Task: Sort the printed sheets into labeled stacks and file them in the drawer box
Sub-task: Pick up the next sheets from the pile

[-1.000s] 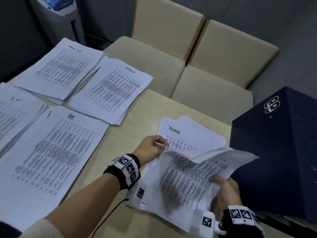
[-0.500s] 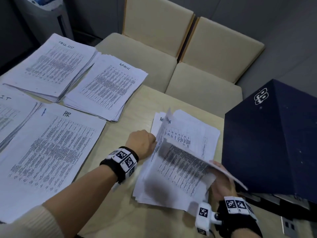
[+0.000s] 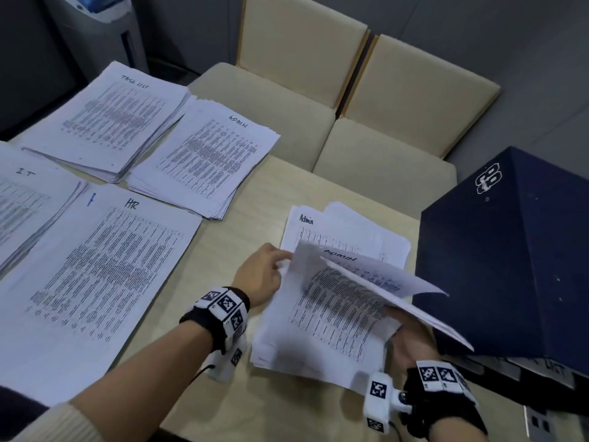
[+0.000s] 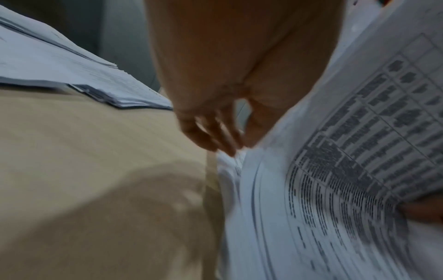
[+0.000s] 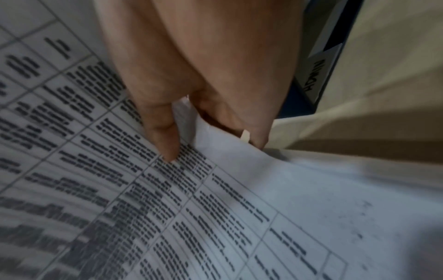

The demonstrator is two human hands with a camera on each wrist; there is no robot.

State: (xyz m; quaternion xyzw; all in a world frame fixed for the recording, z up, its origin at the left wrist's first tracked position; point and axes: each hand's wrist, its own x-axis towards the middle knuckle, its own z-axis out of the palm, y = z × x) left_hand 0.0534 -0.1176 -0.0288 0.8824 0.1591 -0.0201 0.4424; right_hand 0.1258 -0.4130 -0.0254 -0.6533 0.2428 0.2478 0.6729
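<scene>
On the table's right lies a loose pile of printed sheets (image 3: 318, 333), with a sheet marked "Admin" (image 3: 306, 224) showing at its far end. A few sheets headed "ADMIN" (image 3: 366, 275) are lifted off the pile and bowed. My left hand (image 3: 282, 264) pinches their upper left edge; its fingertips (image 4: 215, 136) meet the thumb at the paper. My right hand (image 3: 395, 314) grips the right edge, thumb (image 5: 167, 144) on the print and fingers underneath. The dark blue drawer box (image 3: 510, 266) stands just right of the pile, and a tab marked "ADMIN" (image 5: 316, 75) shows on it.
Sorted stacks cover the table's left: "Task list" (image 3: 111, 122), "Admin" (image 3: 207, 161), "IT" (image 3: 25, 193) and "HR" (image 3: 95, 266). Two beige chairs (image 3: 382, 106) stand behind the table. A strip of bare wooden table (image 3: 248, 193) separates the stacks from the pile.
The lifted sheets have swung up and toward the box. My left hand moved from the pile's top to the raised sheets' left edge. My right hand kept its grip.
</scene>
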